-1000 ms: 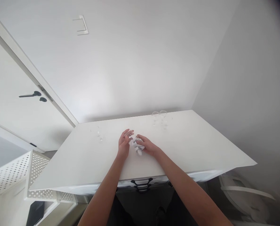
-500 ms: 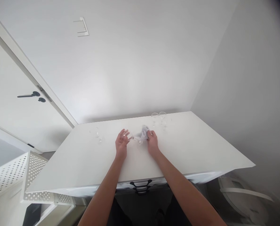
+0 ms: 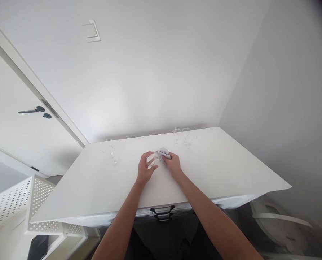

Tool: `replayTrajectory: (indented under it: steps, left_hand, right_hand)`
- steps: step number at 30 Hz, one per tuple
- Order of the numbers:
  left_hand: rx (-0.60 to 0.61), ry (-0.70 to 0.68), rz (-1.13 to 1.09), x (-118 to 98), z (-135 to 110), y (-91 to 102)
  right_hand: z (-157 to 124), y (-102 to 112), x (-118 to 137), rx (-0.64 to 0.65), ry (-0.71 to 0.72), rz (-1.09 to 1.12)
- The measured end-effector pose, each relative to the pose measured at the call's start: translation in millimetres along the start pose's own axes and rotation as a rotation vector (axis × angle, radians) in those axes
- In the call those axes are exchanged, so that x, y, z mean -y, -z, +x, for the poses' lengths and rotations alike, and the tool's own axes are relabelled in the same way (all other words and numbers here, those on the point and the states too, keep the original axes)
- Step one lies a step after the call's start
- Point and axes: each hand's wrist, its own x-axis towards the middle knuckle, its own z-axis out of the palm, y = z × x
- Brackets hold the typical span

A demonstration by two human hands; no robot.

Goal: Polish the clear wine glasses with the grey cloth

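Observation:
My left hand (image 3: 146, 167) is curled around the bowl of a clear wine glass (image 3: 150, 160), which lies tilted with its rim toward me and to the left. In my right hand (image 3: 173, 162) a bunched light grey cloth (image 3: 164, 153) is pinched and pressed against the stem end of that glass. The foot of the glass is hidden by the cloth. Both hands are just above the middle of the white tabletop (image 3: 117, 191).
Several clear stemmed glasses (image 3: 186, 133) stand at the back right. Another glass (image 3: 108, 151) stands at the left. A wall rises behind the table; black handles (image 3: 162, 213) are at its front. White perforated baskets (image 3: 42, 198) lie lower left, beside a door (image 3: 12, 126).
My left hand has moved right and turned the glass so its rim faces me more. My right hand has brought the cloth onto the stem end, closer to my left hand.

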Motion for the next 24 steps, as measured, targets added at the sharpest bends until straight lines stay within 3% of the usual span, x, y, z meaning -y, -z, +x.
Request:
replayTrajectory:
  steps: [3,8,11,14,17,21,24]
  left_hand:
    - [0.062,0.027,-0.012,4,0,-0.9]
    - [0.117,0.043,-0.067,3,2,2.3]
    - [0.12,0.049,-0.054,4,1,3.9]
    - [0.089,0.036,-0.013,5,0,3.2]
    - [0.061,0.027,-0.029,6,1,1.9]
    - [0.074,0.041,-0.073,4,1,1.4]
    - [0.086,0.075,-0.035,2,0,1.3]
  right_hand:
    - [0,2,3,-0.084,0.015,0.099]
    - [-3,-4,9,0.152,-0.083,0.405]
    - [-2,-3,5,0.167,-0.11,0.311]
    - [0,-1,3,0.02,-0.064,0.158]
    - [0,0,5,-0.074,-0.055,0.156]
    - [-2,-2,11,0.105,-0.067,0.265]
    - [-3,-2,12,0.112,0.01,0.101]
